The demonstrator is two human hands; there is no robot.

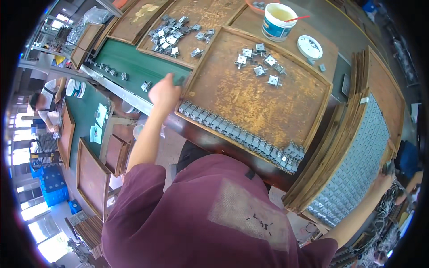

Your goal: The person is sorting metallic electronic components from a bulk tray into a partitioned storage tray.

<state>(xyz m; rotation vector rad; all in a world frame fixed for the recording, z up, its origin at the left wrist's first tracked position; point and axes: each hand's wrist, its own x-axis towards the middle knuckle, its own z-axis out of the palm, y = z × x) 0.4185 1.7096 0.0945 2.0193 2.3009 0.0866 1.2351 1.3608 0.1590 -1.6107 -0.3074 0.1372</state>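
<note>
My left hand [164,92] is over the near edge of the green conveyor belt [134,56], beside the left corner of a wooden tray [268,105]. Its fingers are curled, and a small dark shape shows at their tips, too unclear to name. A row of small grey metal assemblies [232,130] lines the tray's near side, while several loose metal assemblies [260,48] lie toward its far side. Stretched out far right, my right hand [383,182] closes around a small dark metal piece [388,168] beside a tray packed with metal parts [355,165].
Single metal parts [124,76] sit on the belt. Behind it, another wooden tray [183,9] holds a heap of parts. A white bucket [279,22] with a red stick and a round white lid [309,47] stand beyond. At left, a co-worker [49,100] sits by a green table.
</note>
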